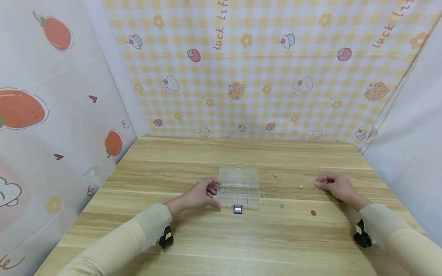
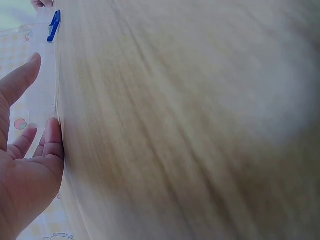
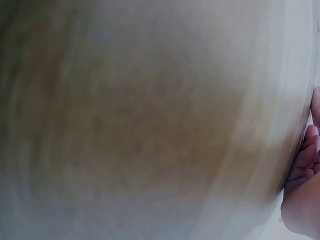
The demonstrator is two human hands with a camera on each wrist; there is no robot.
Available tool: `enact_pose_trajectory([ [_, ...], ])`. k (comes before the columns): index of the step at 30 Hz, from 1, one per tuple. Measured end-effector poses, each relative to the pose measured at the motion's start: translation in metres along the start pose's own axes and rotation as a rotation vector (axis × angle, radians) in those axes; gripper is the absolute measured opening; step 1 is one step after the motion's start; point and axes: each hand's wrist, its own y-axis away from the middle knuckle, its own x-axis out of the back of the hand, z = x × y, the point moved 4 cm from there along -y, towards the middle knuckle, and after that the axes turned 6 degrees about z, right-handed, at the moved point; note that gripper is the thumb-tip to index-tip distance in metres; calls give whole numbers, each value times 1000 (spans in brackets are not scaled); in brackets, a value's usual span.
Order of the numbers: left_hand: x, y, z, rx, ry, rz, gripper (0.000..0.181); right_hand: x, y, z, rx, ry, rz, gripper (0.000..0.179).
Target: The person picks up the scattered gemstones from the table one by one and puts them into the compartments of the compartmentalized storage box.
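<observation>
A clear plastic compartment box [image 1: 233, 197] lies on the table with its lid [image 1: 238, 176] folded back. My left hand [image 1: 202, 193] is at its left end, thumb along the front corner and fingers by the back edge. In the left wrist view, the thumb and fingers of that hand [image 2: 30, 165] stand well apart beside the box wall. One small pale piece [image 1: 222, 190] sits in the back left compartment. Fingertips close together, my right hand [image 1: 336, 186] is low over the table at right; I cannot tell whether they pinch something. Nearest to it is a small white piece [image 1: 300, 186].
Between box and right hand lie a yellow piece [image 1: 275, 175], a reddish-brown piece [image 1: 313, 212], a pale flat piece [image 1: 282, 206] and other tiny ones. A blue-framed clasp [image 1: 238, 209] is at the box front. Patterned cloth [image 1: 262, 76] hangs behind the wooden table [image 1: 207, 245].
</observation>
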Motion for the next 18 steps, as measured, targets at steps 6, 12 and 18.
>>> enact_pose_trajectory([
  [6, 0, -1, -1, 6, -3, 1, 70, 0, 1, -1, -4, 3, -1, 36],
  [12, 0, -1, -1, 7, -2, 1, 71, 0, 0, -1, -6, 10, 6, 36],
  [18, 0, 0, 0, -1, 12, -5, 71, 2, 0, -2, -3, 8, 13, 38],
])
